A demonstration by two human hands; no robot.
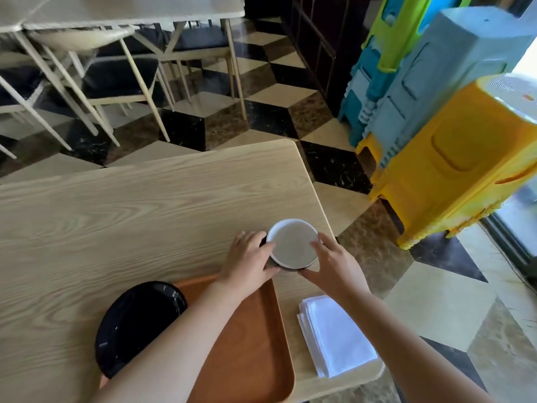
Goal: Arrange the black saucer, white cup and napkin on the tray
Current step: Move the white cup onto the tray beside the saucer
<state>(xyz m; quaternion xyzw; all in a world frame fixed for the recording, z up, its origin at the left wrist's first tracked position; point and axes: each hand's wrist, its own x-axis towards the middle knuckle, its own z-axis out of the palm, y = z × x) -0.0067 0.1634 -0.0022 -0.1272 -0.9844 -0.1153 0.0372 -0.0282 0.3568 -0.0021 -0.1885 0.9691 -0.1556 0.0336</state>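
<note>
A white cup [292, 244] stands on the wooden table just beyond the far right corner of the orange tray [252, 344]. My left hand [250, 261] grips its left side and my right hand [331, 264] grips its right side, so both hands hold it. A dark edge shows under the cup; I cannot tell what it is. The black saucer [136, 324] lies over the tray's left part, partly hidden by my left forearm. A stack of white napkins [337, 334] lies on the table right of the tray.
The light wooden table [130, 213] ends close to the right of the cup and napkins. Stacked plastic stools [453, 158] in yellow, blue and green stand on the floor to the right. Chairs and another table [116, 13] stand beyond.
</note>
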